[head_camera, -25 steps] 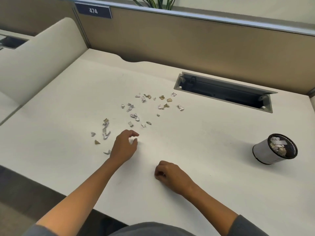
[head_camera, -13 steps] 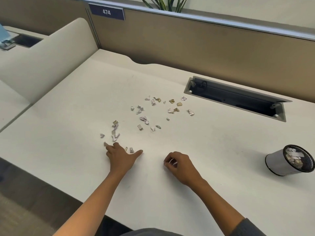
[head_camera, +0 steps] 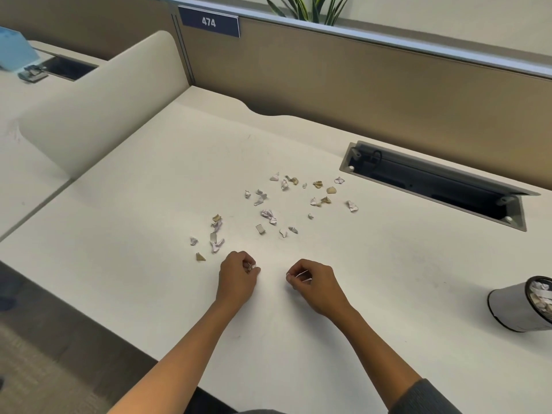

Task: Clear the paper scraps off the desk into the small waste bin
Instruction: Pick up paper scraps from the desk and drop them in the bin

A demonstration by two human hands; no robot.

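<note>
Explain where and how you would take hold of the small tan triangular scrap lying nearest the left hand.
Pinch the tan triangular scrap across its raised folded middle with thumb and forefinger, coming from above. It lies almost flat on the desk, so a side approach would likely just push it. The left hand is nearest, though it already pinches scraps.
</note>
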